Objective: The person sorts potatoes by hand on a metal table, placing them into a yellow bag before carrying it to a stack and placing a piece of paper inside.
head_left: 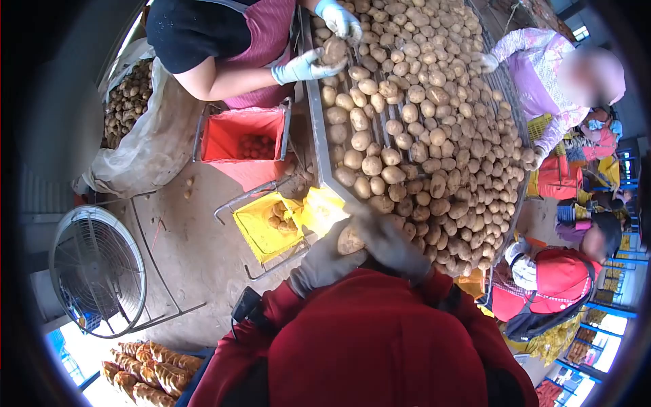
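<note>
Both my hands wear dark grey gloves at the near end of the sorting table. My left hand is closed around a potato, close to the table's near-left corner. Beside it, my right hand reaches over the table's near edge, its fingers blurred and partly hidden. Many loose potatoes cover the slatted sorting table just beyond my hands. A yellow bag on a frame, with several potatoes inside, hangs below and left of my left hand.
A co-worker in light gloves holds a potato at the table's left side. Others stand right, in pink and a red vest. Left are a red bag, a large white sack, a floor fan and filled sacks.
</note>
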Available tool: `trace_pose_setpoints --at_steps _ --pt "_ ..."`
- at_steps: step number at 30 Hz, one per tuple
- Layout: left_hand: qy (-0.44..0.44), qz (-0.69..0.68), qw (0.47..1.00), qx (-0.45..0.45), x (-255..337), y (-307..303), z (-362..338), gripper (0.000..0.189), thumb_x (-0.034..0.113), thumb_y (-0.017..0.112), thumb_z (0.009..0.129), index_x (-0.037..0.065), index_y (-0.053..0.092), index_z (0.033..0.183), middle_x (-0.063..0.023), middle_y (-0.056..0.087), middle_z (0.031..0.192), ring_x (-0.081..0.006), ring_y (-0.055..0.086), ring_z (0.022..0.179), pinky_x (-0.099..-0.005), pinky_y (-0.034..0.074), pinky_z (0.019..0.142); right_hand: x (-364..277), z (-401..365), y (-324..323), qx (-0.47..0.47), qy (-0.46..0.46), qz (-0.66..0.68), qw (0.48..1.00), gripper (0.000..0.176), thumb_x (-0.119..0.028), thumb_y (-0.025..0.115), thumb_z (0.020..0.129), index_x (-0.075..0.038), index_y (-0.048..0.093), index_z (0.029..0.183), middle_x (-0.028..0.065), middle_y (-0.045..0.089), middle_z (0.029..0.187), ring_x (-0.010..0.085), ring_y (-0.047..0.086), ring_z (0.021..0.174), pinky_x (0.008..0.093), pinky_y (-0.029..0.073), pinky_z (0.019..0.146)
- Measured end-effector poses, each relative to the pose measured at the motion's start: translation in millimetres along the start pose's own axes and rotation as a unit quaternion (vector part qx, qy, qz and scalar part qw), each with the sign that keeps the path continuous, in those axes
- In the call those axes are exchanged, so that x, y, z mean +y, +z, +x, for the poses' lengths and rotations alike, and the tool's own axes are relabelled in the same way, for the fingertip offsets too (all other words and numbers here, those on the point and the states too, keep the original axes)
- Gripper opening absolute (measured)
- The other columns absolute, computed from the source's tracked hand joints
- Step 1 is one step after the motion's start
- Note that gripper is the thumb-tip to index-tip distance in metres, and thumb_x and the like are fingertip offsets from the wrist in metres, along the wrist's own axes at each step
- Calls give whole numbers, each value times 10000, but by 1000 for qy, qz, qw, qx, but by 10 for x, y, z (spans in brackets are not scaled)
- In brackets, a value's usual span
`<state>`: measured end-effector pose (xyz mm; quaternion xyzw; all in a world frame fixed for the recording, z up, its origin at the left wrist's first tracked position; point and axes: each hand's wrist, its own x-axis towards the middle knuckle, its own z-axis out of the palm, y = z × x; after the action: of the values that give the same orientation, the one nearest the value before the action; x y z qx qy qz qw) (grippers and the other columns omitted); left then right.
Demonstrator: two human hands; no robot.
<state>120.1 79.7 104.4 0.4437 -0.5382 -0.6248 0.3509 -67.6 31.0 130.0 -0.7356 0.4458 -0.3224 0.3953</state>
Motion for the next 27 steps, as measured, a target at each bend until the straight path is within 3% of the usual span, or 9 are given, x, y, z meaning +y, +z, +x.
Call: trace_pose_setpoints --at_steps 4,7,9,11,14,15,19,24,27 --pt "-77 -86 993 16 -544 35 9 637 314 748 922 23 473 1417 -164 664 1225 -300 651 1135 -427 540 929 -259 140 -85 -93 -198 -66 974 201 -42 619 965 22 695 1139 174 722 1149 303 705 1068 389 551 967" --pt "-78 -39 985 150 -1075 -151 -156 444 429 625 1012 83 575 1286 -84 647 1080 -228 656 895 -380 572 768 -181 -20 -352 -128 -137 8 982 179 -44 639 954 22 702 1109 159 727 1108 305 715 1017 389 570 930" --pt "-264 -426 849 168 -2056 -557 -323 519 592 553 1019 157 575 1301 -70 624 1099 -171 645 893 -360 585 719 68 -206 -417 1 31 50 998 173 -46 656 941 4 714 1096 141 728 1082 290 714 1000 379 574 916" --pt "-208 -257 851 408 -1958 -716 -353 566 662 569 980 220 555 1332 -23 614 1166 -182 635 887 -358 548 692 227 -442 -786 28 103 -102 989 236 -55 596 939 16 688 1144 172 731 1050 317 715 946 420 557 856" --pt "-261 -76 827 491 -2571 -1170 -455 920 346 794 916 187 219 1615 -34 619 1031 -127 574 781 -334 475 609 535 -891 -1027 -88 191 -290 934 178 -176 587 959 -69 689 1059 135 712 992 327 691 875 462 545 766" --pt "-267 24 850 454 -2819 -1359 -441 961 358 743 959 102 132 1655 -244 437 1546 -277 573 1189 -393 521 940 656 -1088 -1014 -75 247 -249 933 157 -208 566 966 -106 681 996 116 705 975 322 694 866 467 548 733" --pt "-129 99 909 383 -1597 -745 181 714 229 638 1022 38 278 1609 -271 451 1520 -325 550 1298 -408 470 1058 1119 -1637 -992 -94 146 -275 946 214 -233 554 944 -121 672 1083 137 697 1059 349 680 954 508 542 791" --pt "-7 256 946 201 -930 121 888 476 144 593 1011 2 501 1455 -229 625 1342 -335 636 1190 -391 513 976 889 -1857 -1253 -33 311 -168 935 316 -280 593 925 -105 641 1184 142 674 1199 340 616 1179 514 513 931" --pt "-4 340 940 30 -432 890 1231 418 151 599 992 42 581 1395 -233 636 1311 -374 653 1155 -415 532 937 1440 -2395 -1094 90 170 -311 931 561 -415 694 892 -204 579 1399 81 590 1405 289 551 1315 494 430 1089"
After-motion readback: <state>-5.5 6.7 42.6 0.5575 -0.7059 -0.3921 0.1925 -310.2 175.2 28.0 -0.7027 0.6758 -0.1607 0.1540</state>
